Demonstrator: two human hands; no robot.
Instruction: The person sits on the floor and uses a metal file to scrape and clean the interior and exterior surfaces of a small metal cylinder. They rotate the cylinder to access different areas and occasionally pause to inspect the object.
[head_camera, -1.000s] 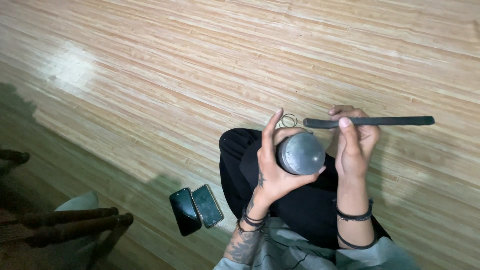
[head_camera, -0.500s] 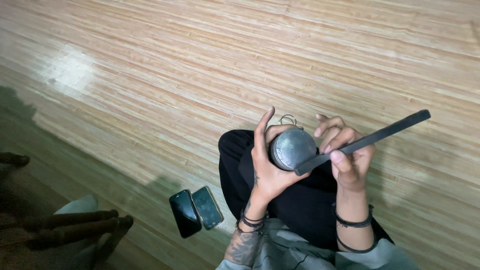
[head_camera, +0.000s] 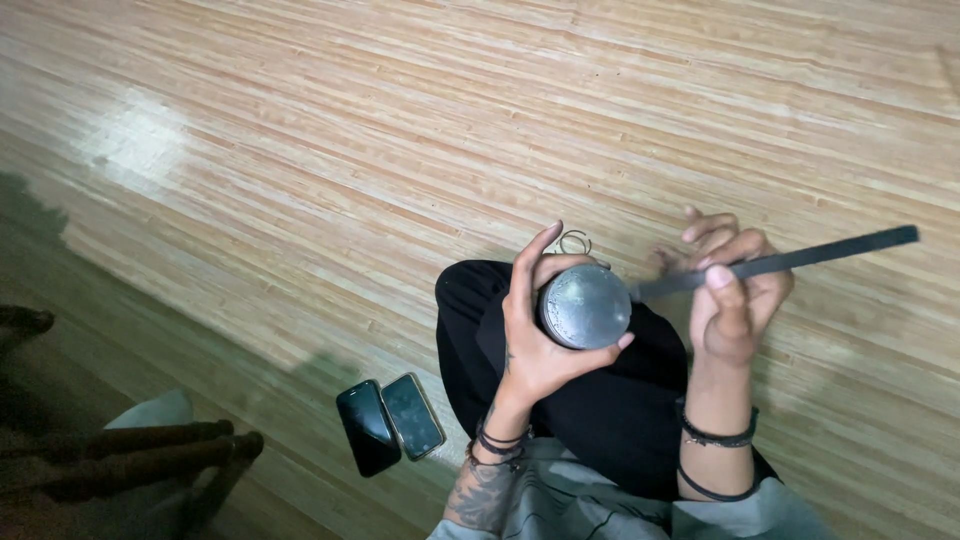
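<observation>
Here, a round grey metal container (head_camera: 585, 306) is clasped in the left hand (head_camera: 535, 335) above the black-clad knee (head_camera: 470, 300), and a long dark flat tool (head_camera: 775, 262) is pinched firmly by the right hand (head_camera: 730, 300), its tip touching the container's right edge. The top is seen closed, so the work is judged to be at an early stage, and the contents cannot be told. Two dark phones (head_camera: 390, 422) are laid on the wooden floor (head_camera: 400, 130), left of the knee.

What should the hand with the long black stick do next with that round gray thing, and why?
Probably slide the flat dark tool along the rim of the round gray metal container. The right hand holds the tool with its tip at the container's edge, and the left hand grips the container steady.
</observation>
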